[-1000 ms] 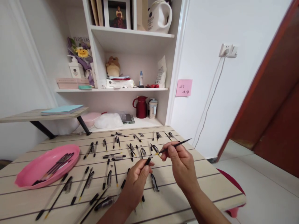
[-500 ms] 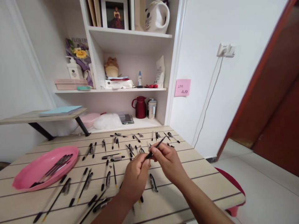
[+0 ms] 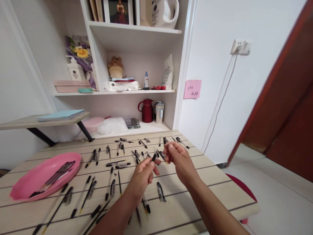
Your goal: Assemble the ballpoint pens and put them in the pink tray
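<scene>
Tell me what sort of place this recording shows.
Probably a room at home used for piecework: household clutter fills a white shelf unit, and pen parts cover a wooden table beside a pink tray.

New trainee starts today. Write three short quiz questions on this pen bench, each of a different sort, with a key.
1. True or false: the pink tray already holds several dark pens.
2. Which hand grips the pen with the black end? A) left hand B) right hand C) neither
3. Fill in: the loose black pen cap lies on the ____ below the hands.

Key
1. True.
2. A: the left hand pinches it; the right hand has its fingers curled just beside it, and what they hold cannot be told.
3. table.
</scene>
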`<state>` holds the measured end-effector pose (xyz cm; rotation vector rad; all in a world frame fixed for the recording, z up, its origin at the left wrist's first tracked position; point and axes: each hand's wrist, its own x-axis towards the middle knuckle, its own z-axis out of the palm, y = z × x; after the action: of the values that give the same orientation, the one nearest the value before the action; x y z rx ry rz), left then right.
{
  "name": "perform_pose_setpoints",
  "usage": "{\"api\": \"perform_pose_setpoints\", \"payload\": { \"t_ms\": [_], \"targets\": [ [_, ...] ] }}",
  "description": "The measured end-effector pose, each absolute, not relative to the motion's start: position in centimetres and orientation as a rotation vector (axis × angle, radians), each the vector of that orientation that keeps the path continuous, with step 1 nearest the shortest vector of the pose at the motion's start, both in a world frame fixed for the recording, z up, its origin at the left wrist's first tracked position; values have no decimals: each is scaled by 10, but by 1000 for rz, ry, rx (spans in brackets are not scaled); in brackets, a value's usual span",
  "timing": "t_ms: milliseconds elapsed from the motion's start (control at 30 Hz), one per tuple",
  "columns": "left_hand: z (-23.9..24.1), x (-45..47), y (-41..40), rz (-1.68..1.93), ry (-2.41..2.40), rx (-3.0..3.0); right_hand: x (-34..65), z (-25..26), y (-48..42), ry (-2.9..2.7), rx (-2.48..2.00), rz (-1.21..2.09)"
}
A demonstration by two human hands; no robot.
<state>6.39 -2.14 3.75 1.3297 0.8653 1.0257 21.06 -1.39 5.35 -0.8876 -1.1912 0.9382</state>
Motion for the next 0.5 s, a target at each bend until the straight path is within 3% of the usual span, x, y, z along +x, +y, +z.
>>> {"api": "perform_pose_setpoints", "payload": {
  "t_ms": [233,500],
  "targets": [
    [34,64,-14,1117,812,1231,219,20,-23,-1957,-1555,534],
    [32,68,-8,1156,808,1194,209,6,-44,-2111,-1872,344]
  ]
}}
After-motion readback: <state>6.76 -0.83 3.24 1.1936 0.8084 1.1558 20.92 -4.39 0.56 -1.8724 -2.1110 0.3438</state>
